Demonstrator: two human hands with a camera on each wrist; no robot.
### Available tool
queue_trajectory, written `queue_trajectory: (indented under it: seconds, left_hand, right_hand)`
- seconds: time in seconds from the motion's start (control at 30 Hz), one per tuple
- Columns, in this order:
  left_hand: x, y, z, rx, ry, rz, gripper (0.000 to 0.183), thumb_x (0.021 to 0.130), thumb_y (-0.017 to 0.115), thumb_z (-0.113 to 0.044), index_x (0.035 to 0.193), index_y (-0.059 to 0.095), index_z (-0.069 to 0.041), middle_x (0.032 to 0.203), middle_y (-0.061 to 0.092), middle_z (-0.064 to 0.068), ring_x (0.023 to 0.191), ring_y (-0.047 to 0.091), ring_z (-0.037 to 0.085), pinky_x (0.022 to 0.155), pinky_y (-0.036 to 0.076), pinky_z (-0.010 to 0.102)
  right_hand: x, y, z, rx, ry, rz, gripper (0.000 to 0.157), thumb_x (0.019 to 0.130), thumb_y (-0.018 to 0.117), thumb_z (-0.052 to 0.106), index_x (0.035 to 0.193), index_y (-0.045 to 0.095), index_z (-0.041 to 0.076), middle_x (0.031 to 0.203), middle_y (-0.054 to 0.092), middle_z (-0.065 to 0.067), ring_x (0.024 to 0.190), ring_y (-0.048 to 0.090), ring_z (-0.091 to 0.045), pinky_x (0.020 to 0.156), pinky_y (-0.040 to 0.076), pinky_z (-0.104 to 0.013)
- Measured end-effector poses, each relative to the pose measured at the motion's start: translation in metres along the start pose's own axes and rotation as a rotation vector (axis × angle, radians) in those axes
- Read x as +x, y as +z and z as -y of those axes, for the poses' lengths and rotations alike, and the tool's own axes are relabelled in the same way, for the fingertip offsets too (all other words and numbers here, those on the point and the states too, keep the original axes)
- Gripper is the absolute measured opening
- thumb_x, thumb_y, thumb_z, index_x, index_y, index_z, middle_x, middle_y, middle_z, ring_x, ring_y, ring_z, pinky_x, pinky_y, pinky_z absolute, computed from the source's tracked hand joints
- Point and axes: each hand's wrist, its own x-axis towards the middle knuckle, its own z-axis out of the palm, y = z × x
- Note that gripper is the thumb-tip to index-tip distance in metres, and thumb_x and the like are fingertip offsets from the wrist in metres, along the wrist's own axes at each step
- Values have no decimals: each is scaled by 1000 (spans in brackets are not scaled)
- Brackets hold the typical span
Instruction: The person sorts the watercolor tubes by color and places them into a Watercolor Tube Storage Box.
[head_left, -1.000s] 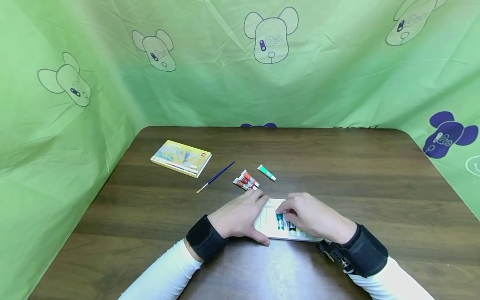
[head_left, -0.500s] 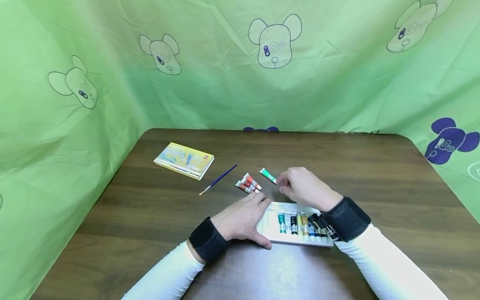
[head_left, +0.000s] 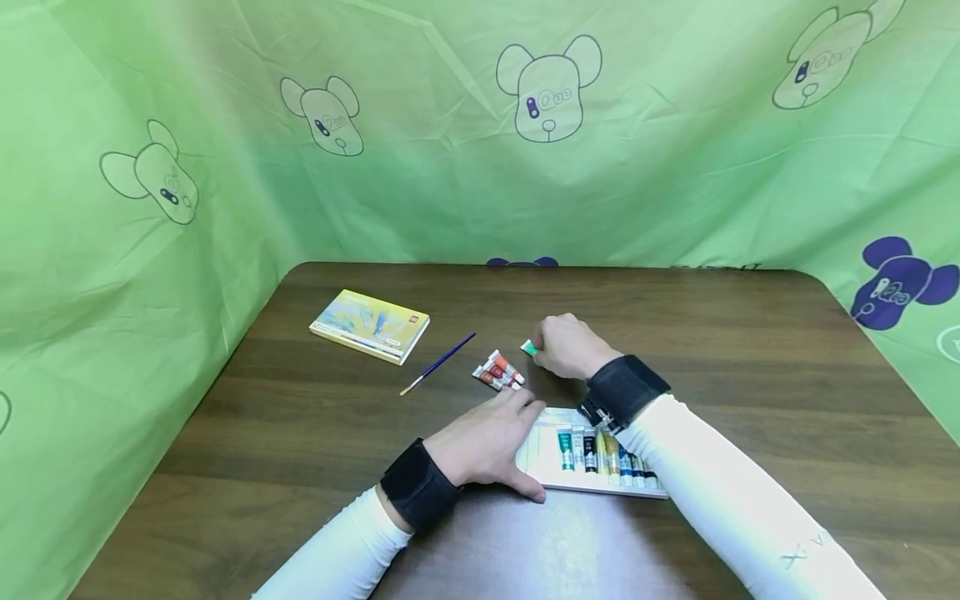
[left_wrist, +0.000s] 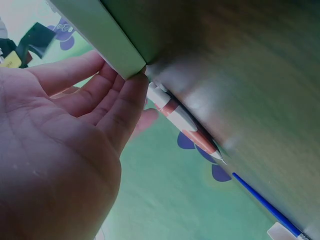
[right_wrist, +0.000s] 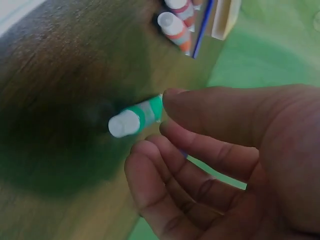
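Note:
My left hand (head_left: 491,442) grips the left end of a white tray (head_left: 536,450), thumb along its near edge and fingers at the far corner. In the left wrist view the fingertips meet the corner of the tray (left_wrist: 100,40). Several paint tubes (head_left: 606,454) lie side by side in it, partly behind my right forearm. Beyond the tray, my right hand (head_left: 570,346) is over a light green paint tube (head_left: 529,347) on the table. In the right wrist view the thumb and fingers stand apart near the tail of the green tube (right_wrist: 145,114), its white cap pointing away.
Several red and orange paint tubes (head_left: 498,371) lie just past my left fingers. A blue-handled paintbrush (head_left: 438,364) rests to their left. Farther left is a yellow cardboard box (head_left: 371,325). A green printed cloth (head_left: 420,192) hangs behind the wooden table (head_left: 720,333).
My right hand has left the tubes in the tray and moved forward and left to the light green tube. My left hand stays at the tray's end.

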Motion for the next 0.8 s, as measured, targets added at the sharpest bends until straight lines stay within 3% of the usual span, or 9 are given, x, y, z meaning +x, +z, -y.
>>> queue_trajectory:
  seconds: [0.13, 0.27, 0.6, 0.8]
  left_hand:
    - [0, 1, 0, 7, 1, -16, 105, 60, 68, -73, 137, 46, -6, 125, 48, 2, 111, 45, 15, 99, 39, 25]
    - [0, 1, 0, 9, -1, -26, 104, 59, 69, -73, 136, 48, -7, 122, 49, 1, 109, 45, 14, 97, 39, 24]
    - [1, 0, -1, 2, -25, -4, 108, 58, 69, -74, 138, 46, -6, 126, 48, 3, 112, 44, 14, 98, 39, 25]
    - [1, -1, -3, 6, -45, 7, 111, 56, 69, -75, 138, 45, -4, 129, 47, 5, 114, 42, 15, 98, 39, 24]
  right_hand:
    - [7, 3, 3, -22, 11, 19, 27, 82, 61, 8, 58, 49, 14, 59, 35, 3, 56, 36, -15, 54, 30, -28]
    - [9, 4, 5, -36, 20, 24, 35, 79, 57, 3, 54, 36, 16, 57, 23, 4, 54, 29, -15, 52, 24, -28]
    - [3, 3, 3, -39, 80, 46, 29, 73, 63, 8, 55, 41, 14, 57, 31, 3, 55, 38, -17, 51, 31, -28]
    - [-12, -1, 1, 12, 104, 23, 25, 73, 68, 15, 58, 48, 13, 58, 34, 2, 55, 35, -15, 52, 28, -28]
